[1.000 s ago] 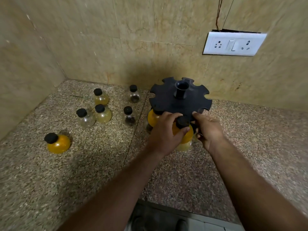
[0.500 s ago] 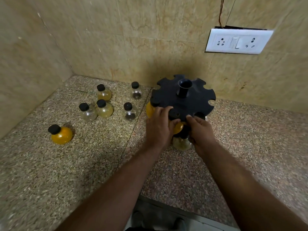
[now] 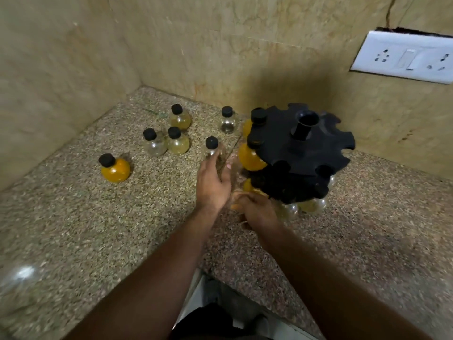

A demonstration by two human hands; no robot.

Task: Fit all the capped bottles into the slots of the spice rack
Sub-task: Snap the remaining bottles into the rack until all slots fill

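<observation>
The black two-tier spice rack (image 3: 301, 148) stands at the right of the counter. Orange bottles (image 3: 251, 158) sit in its left slots, and clear ones (image 3: 291, 212) hang in the lower tier. Loose capped bottles stand to the left: an orange one (image 3: 115, 168), two clear ones (image 3: 154, 143), two pale yellow ones (image 3: 177, 142) and a small clear one (image 3: 212, 147). My left hand (image 3: 213, 185) is open and blurred, its fingertips just short of that small clear bottle. My right hand (image 3: 257, 212) is curled by the rack's lower tier. What it grips is hidden.
Tiled walls close off the corner behind and to the left of the granite counter (image 3: 122, 229). A white socket plate (image 3: 404, 57) is on the back wall at the right. The counter's front edge (image 3: 245, 290) runs below my arms.
My left hand has let go of the orange bottle, now in the rack's top tier, and moved left toward the small clear bottle. My right hand dropped from the top disc to the lower tier.
</observation>
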